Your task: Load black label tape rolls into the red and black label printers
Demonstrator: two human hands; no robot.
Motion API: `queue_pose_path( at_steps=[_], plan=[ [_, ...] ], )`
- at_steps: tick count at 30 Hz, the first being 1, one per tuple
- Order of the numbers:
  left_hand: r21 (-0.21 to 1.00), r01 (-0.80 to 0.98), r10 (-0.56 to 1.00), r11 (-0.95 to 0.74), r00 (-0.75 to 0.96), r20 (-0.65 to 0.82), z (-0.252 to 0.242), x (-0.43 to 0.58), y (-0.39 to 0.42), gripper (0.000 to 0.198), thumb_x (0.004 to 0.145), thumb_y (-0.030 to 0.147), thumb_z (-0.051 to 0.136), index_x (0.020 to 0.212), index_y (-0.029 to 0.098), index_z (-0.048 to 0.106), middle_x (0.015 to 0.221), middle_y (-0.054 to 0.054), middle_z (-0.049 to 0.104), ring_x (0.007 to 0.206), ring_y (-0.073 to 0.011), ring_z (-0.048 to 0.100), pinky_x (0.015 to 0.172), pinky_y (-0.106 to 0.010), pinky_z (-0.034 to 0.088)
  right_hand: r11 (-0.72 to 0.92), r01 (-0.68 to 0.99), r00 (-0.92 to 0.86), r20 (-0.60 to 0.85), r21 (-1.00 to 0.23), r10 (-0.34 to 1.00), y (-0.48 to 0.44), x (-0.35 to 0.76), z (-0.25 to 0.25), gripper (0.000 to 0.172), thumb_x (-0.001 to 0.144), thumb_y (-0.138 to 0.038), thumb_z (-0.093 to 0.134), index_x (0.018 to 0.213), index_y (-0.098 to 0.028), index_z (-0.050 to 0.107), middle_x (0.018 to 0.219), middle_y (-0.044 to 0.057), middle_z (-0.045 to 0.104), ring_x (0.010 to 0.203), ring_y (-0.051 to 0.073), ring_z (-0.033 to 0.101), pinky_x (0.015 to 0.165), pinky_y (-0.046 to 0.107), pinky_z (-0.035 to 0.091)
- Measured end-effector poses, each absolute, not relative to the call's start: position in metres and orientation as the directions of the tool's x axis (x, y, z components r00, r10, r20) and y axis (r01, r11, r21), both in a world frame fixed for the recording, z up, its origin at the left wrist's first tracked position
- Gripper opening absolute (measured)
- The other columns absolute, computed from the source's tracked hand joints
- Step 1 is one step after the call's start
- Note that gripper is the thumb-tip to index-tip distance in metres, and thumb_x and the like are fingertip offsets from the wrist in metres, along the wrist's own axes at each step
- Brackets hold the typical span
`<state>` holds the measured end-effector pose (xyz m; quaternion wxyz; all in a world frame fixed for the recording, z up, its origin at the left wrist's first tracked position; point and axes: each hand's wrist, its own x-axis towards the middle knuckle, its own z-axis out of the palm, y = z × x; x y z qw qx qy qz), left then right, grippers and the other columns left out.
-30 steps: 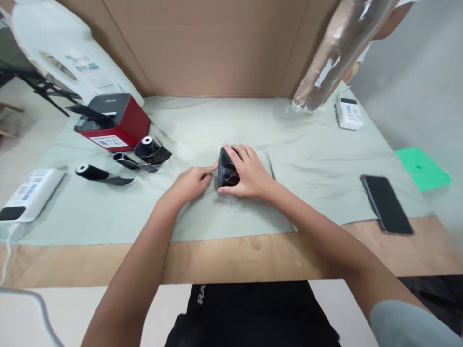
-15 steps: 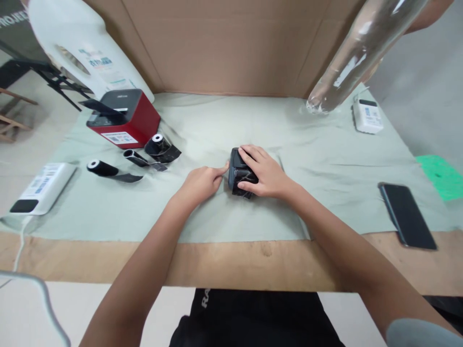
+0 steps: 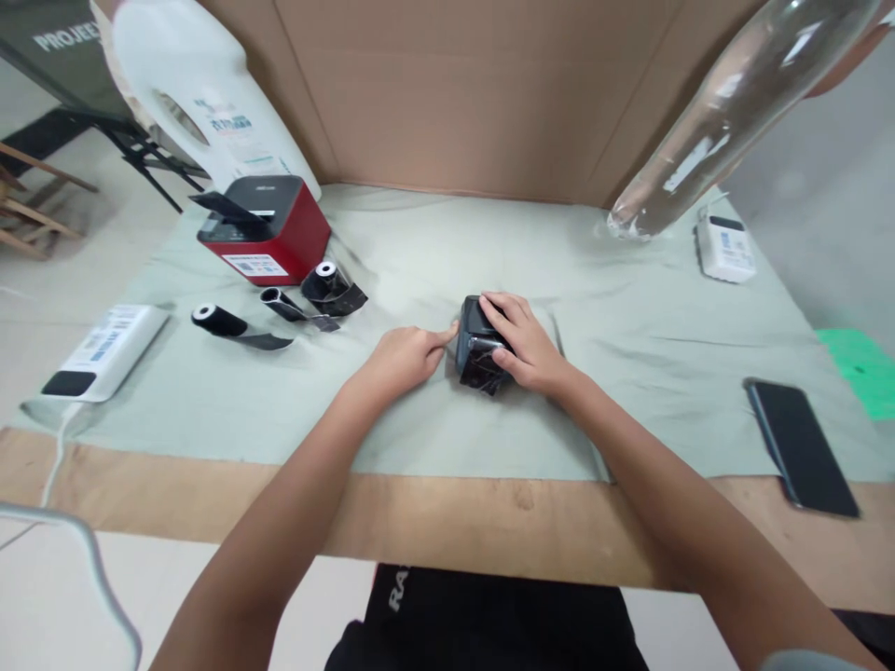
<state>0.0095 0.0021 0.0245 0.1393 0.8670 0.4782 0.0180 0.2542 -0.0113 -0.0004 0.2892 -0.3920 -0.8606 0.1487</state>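
Note:
A small black box-shaped device (image 3: 470, 347) sits on the pale green cloth in the middle of the table. Creased, shiny black film covers its front side. My right hand (image 3: 528, 347) grips it from the right, fingers across the top and thumb against the front. On the other side, my left hand (image 3: 414, 356) has its index finger stretched out, the tip touching the device's left side. The remaining fingers of that hand are curled in, and nothing shows inside them. The device's right side is hidden under my right hand.
A red and black box (image 3: 269, 233) stands left, with black rolls (image 3: 220, 320) before it. Behind are a white jug (image 3: 210, 102) and cardboard (image 3: 461, 102). A white device (image 3: 104, 349) lies left; a clear bottle (image 3: 734, 121), another white device (image 3: 725, 250) and a phone (image 3: 801, 447) are right.
The whole view has shifted slightly, so everything appears further right. Both hands keep the same hold and contact on the black device.

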Motion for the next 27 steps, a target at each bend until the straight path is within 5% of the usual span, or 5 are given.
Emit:
queue_pose_path(
  at_steps=[7,16,27],
  plan=[
    [0.223,0.831,0.836,-0.510,0.539,-0.098,0.021,0.010,0.004,0.054,0.094,0.021,0.044,0.145,0.031,0.056,0.100,-0.009,0.078,0.086,-0.0256,0.072,0.079,-0.033,0.050,0.595,0.577,-0.441,0.401,-0.559,0.803,-0.013,0.253,-0.006,0.075,0.100,-0.064,0.001,0.160,-0.032,0.033,0.163,0.004,0.036,0.151,0.029,0.028,0.123,0.059,0.024],
    [0.216,0.836,0.842,-0.505,0.532,-0.093,0.021,0.012,0.003,0.055,0.095,0.022,0.045,0.148,0.033,0.053,0.101,-0.008,0.078,0.086,-0.0242,0.072,0.080,-0.033,0.050,0.513,0.637,-0.292,0.436,-0.575,0.851,-0.020,0.246,-0.011,0.078,0.097,-0.073,0.003,0.164,-0.033,-0.007,0.172,0.005,0.000,0.158,0.034,0.006,0.125,0.063,0.017],
    [0.188,0.831,0.833,-0.523,0.545,-0.095,0.023,0.014,0.004,0.053,0.097,0.025,0.043,0.149,0.034,0.051,0.098,-0.009,0.078,0.084,-0.0243,0.072,0.075,-0.032,0.048,0.528,0.570,-0.278,0.457,-0.629,0.845,-0.014,0.251,-0.024,0.076,0.096,-0.075,0.008,0.161,-0.042,-0.014,0.172,-0.002,-0.010,0.156,0.039,0.015,0.123,0.065,0.020]
  ],
)
